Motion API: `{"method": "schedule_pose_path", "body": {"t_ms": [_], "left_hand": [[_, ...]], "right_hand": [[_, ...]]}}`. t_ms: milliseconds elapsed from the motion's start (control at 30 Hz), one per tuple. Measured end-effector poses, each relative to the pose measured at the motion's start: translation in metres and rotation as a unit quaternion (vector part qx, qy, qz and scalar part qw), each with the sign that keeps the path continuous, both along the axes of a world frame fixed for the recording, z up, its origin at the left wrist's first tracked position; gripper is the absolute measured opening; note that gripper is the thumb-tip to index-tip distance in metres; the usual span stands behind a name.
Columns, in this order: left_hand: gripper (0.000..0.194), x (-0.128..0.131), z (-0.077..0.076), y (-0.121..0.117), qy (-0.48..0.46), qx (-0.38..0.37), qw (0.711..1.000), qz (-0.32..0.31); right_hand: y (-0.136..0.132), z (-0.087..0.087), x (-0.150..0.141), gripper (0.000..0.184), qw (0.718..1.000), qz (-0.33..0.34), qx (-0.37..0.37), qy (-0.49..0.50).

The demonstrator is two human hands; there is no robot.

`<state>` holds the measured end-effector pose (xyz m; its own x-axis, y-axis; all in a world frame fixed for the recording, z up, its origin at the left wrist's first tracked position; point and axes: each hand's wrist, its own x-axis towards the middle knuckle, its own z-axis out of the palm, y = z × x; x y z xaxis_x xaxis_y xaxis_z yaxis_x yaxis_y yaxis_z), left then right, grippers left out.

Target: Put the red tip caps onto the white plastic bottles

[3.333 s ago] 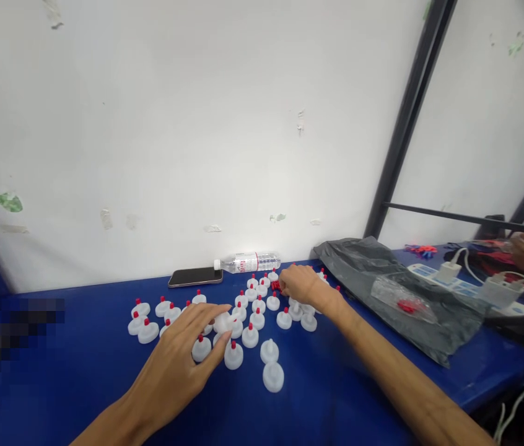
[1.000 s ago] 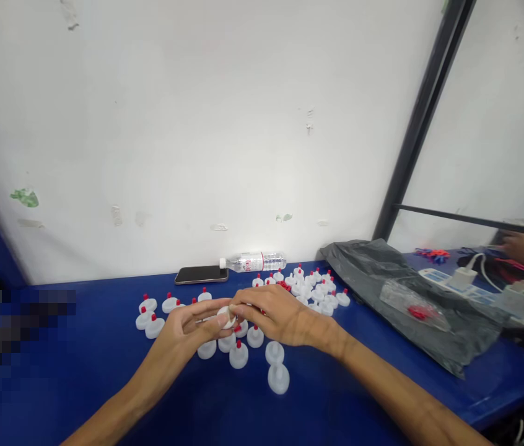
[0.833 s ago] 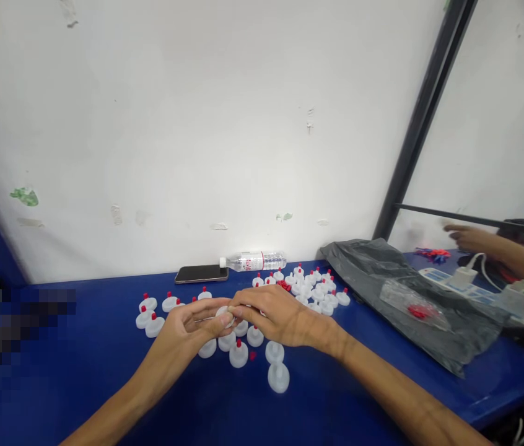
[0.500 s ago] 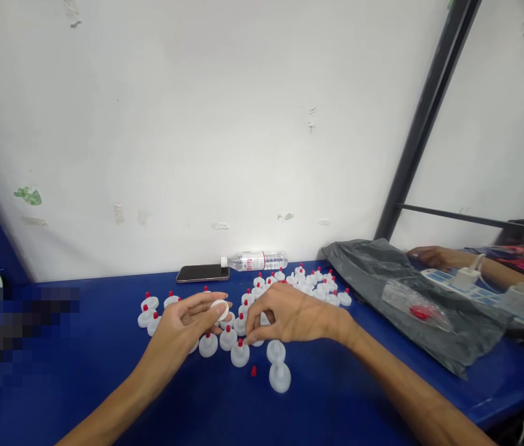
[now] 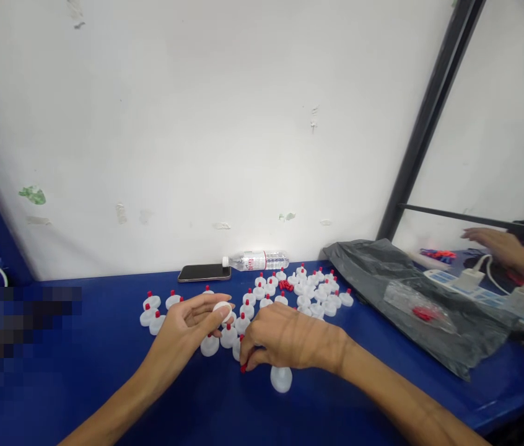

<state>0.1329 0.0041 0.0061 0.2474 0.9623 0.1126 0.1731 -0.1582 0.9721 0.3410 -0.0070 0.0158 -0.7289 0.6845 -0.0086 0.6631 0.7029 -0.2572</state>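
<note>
My left hand (image 5: 197,319) grips a round white plastic cap (image 5: 223,310) between thumb and fingers, held above the table. My right hand (image 5: 274,339) is lowered to the blue table (image 5: 197,399), its fingertips pinched on a small red tip cap (image 5: 243,368). Just right of those fingers a white nozzle cap (image 5: 281,379) stands without a red tip. Several white nozzle caps with red tips (image 5: 228,336) stand around both hands, some partly hidden behind them. Farther back lies a small pile of loose red tip caps (image 5: 285,285).
Against the wall lie a phone (image 5: 204,273) and a clear plastic bottle (image 5: 257,261). On the right, a grey plastic bag (image 5: 368,272) carries a clear bag with red pieces (image 5: 422,310). Beyond it are a power strip (image 5: 457,286) and another person's hand (image 5: 494,243).
My right hand has moved down towards me and taken hold of the red tip cap that lay loose on the table. My left hand still holds the white cap, almost unmoved.
</note>
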Motion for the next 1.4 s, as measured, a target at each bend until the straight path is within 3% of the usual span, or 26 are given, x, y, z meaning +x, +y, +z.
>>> {"method": "schedule_pose_path", "body": {"t_ms": [200,533,733,900,1167,1400], "left_hand": [[0.055,-0.001,-0.005,0.002,0.005,0.028,0.999,-0.013],[0.044,-0.002,-0.010,0.004,0.011,0.061,0.998,-0.017],[0.046,-0.001,-0.005,0.000,0.024,0.088,0.996,0.008],[0.050,-0.001,0.002,0.001,0.016,0.090,0.995,0.040],[0.045,0.001,0.002,-0.004,0.028,0.112,0.993,-0.002],[0.039,0.000,-0.003,-0.002,0.020,0.133,0.991,0.012]], "right_hand": [[0.000,-0.004,-0.001,0.003,1.000,0.010,0.018,0.012],[-0.002,0.000,-0.008,0.010,0.999,0.047,0.013,0.013],[-0.006,0.020,0.000,0.012,0.981,-0.029,0.014,0.192],[-0.001,0.019,0.001,0.013,0.948,-0.070,0.006,0.309],[0.004,0.011,-0.001,0.017,0.951,-0.081,0.026,0.297],[0.005,0.011,0.000,0.015,0.949,-0.074,0.043,0.304]]}}
